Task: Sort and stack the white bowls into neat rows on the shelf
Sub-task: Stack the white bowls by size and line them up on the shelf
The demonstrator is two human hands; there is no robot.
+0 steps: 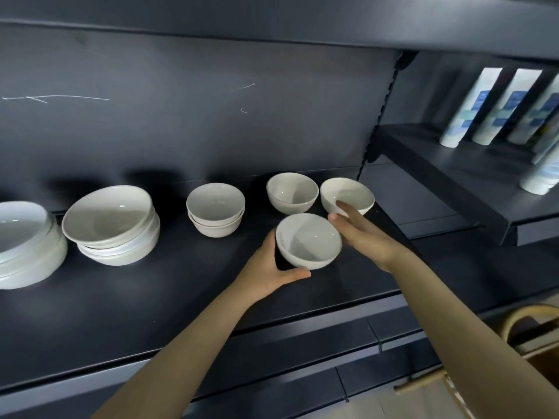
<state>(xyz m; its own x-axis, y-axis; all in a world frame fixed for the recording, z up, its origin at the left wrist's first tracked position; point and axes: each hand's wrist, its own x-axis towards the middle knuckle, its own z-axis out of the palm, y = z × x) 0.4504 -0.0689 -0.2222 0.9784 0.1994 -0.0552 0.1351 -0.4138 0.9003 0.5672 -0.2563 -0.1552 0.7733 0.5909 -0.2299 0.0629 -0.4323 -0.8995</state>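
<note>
- Left hand (273,272) grips the small bowl (308,241), thumb along its near wall and fingers (270,241) curled behind its left side. Whether it is lifted off the shelf (181,294) cannot be told.
- Right hand (364,237), just right of that bowl, holds its fingers straight and pressed together, tips over the near rim of the right rear bowl (351,190). Blur hides any contact.
- All the bowls are round, glazed off-white ceramic; the shelf is matt dark metal.
- Behind the small bowl stand two single ones: the right rear bowl and the left rear bowl (292,192).
- Left of it is a small-bowl stack (215,213) of two or three, then a wide-bowl stack (110,225), then an edge stack (27,246) cut by the frame.
- Right of it and higher, blurred white tubes (484,107) stand on a side shelf (453,173).
- Lower right of it, a wicker basket (526,322) shows.
</note>
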